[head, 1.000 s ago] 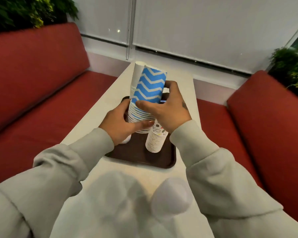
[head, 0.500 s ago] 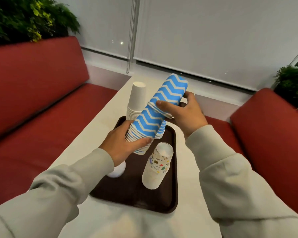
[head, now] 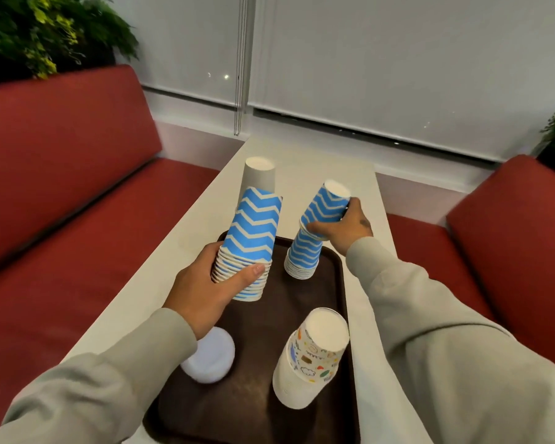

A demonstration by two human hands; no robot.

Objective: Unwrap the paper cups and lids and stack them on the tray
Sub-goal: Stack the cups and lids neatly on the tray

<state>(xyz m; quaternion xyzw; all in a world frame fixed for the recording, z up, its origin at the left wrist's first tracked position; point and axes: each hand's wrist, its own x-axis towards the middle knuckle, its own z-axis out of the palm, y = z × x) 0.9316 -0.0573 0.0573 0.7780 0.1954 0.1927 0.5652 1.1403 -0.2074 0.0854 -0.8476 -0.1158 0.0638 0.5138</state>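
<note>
On the near end of the dark tray (head: 205,411), a printed stack (head: 314,357) of cups stands mouth down at the right. A low pile of white lids (head: 210,355) sits at the left edge, partly under the sleeve. No wrapping shows on either.

Further in, the left hand (head: 202,293) grips the left blue stack (head: 252,245) low down, with the thumb across the bunched rims in front and the fingers curled behind. This stack is mouth down, its long axis close to upright and its top tipped slightly right. Its bottom rim is over the middle of the tray, but from this angle I cannot tell whether it touches the tray or hangs just above it.

To the right and a little farther off, the right hand (head: 343,225) wraps the upper part of the right blue stack (head: 305,251), thumb in front. The base of that stack rests at the tray's far right corner. Its top leans off to the right, so the column bends at the grip.

The two blue stacks are side by side, near each other but apart. I judge the coming move to be a short drop straight down for the left one, since there is bare tray beneath it and the nearer hand already holds it.

Behind it rises a plain stack (head: 258,176). Beyond that are the white table (head: 302,161) and red benches (head: 61,187).
</note>
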